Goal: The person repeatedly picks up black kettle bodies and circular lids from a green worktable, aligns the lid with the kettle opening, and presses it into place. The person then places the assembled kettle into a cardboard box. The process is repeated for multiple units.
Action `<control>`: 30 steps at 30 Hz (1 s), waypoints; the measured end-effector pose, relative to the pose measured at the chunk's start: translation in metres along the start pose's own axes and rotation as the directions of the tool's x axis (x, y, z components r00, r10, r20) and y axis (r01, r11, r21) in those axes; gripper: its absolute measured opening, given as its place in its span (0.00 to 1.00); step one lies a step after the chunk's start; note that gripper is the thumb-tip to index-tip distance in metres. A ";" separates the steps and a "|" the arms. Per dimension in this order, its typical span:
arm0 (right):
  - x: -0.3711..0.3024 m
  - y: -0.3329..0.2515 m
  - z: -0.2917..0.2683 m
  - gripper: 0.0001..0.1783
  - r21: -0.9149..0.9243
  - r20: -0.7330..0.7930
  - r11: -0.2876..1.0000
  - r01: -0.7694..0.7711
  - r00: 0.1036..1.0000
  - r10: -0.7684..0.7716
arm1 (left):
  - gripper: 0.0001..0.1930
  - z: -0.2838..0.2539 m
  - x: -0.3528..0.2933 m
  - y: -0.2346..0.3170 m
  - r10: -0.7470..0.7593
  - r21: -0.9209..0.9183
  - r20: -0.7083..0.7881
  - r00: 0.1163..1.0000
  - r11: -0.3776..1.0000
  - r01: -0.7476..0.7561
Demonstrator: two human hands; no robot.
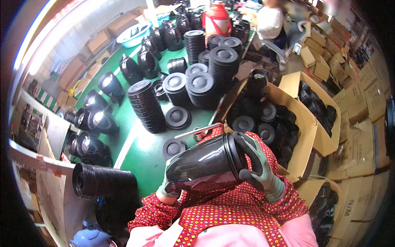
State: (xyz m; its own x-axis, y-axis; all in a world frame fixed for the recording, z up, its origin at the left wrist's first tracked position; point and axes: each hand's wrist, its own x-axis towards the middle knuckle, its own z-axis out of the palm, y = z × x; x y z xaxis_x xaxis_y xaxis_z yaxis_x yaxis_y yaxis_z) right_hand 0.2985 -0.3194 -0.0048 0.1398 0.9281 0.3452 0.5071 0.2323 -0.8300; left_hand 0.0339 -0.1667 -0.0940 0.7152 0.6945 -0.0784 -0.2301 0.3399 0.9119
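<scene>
A glossy black plastic container, tapered like a bucket, lies tilted on its side in front of my chest. Its ringed wide end points right. My left hand, in a grey-green glove, supports the narrow end from the left; most of its fingers are hidden behind the container. Around the wide end on the right curl the dark-coated glove fingers of my right hand. Just beyond the container, a thin silver rod slants near the table edge. A black round lid lies flat on the table close by.
Stacks of black ribbed discs stand on the green table. Glossy black containers line its left side; nested ones lie nearer. An open cardboard box of black parts is at my right. A person sits beyond.
</scene>
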 end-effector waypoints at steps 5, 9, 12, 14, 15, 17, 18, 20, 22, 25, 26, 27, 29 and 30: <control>-0.008 0.018 -0.009 0.42 0.364 -0.043 0.918 -0.157 0.982 0.185 | 0.21 0.024 0.021 0.032 0.463 0.601 -0.080 0.883 0.729 -0.328; -0.038 0.114 -0.019 0.29 0.545 0.261 0.591 -0.595 0.790 0.555 | 0.20 0.041 0.009 0.060 0.207 0.015 -0.239 0.949 0.978 -0.209; 0.006 0.016 -0.055 0.52 0.287 0.212 0.900 -0.329 0.938 0.275 | 0.16 0.027 0.019 0.054 0.504 0.629 0.093 0.859 0.639 -0.443; 0.001 0.009 -0.038 0.53 0.140 -0.017 0.990 0.034 0.999 -0.032 | 0.15 0.019 0.021 0.035 0.268 0.379 0.006 0.963 0.891 -0.250; 0.000 0.006 -0.031 0.53 0.007 -0.131 0.982 0.188 0.974 -0.185 | 0.16 0.014 0.024 0.029 0.274 0.397 0.049 0.960 0.877 -0.271; -0.007 0.000 -0.008 0.53 0.171 -0.189 0.893 0.416 0.904 -0.384 | 0.19 0.013 0.031 0.022 0.274 0.427 0.142 0.951 0.850 -0.308; -0.021 0.010 0.000 0.55 0.351 -0.198 0.891 0.290 0.952 -0.232 | 0.19 0.011 0.028 0.029 0.256 0.492 0.075 0.964 0.831 -0.259; -0.018 0.025 0.006 0.59 0.735 0.004 0.625 -0.264 0.923 0.385 | 0.19 0.041 0.026 0.065 0.422 0.663 0.163 0.892 0.623 -0.416; -0.022 0.034 0.011 0.60 0.809 0.128 0.418 -0.414 0.818 0.561 | 0.22 0.065 0.016 0.099 0.390 0.722 0.269 0.881 0.523 -0.452; -0.033 0.048 0.003 0.59 0.701 -0.015 0.670 -0.245 0.934 0.358 | 0.19 0.044 0.029 0.075 0.466 0.616 0.239 0.852 0.606 -0.504; -0.029 0.049 0.005 0.57 0.632 -0.086 0.765 -0.126 0.969 0.231 | 0.20 0.036 0.026 0.066 0.303 0.302 0.091 0.949 0.899 -0.317; -0.025 0.044 0.004 0.55 0.540 -0.159 0.842 -0.006 0.981 0.109 | 0.20 0.026 0.025 0.050 0.078 -0.107 0.035 0.996 0.991 -0.074; -0.029 0.017 0.011 0.48 0.524 -0.271 0.843 0.124 0.962 0.027 | 0.20 -0.006 0.033 0.020 0.264 0.516 0.068 0.962 0.816 -0.260; -0.026 0.011 0.013 0.44 0.630 -0.294 0.767 0.124 0.952 0.087 | 0.19 0.024 0.031 0.044 0.236 0.457 0.050 0.970 0.859 -0.232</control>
State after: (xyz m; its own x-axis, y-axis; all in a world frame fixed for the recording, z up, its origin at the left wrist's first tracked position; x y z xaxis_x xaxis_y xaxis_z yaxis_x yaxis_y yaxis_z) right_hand 0.2894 -0.3367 -0.0287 0.4272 0.8183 0.3847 -0.1294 0.4764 -0.8697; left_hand 0.0613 -0.1454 -0.0464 0.6726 0.7227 0.1592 -0.0621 -0.1592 0.9853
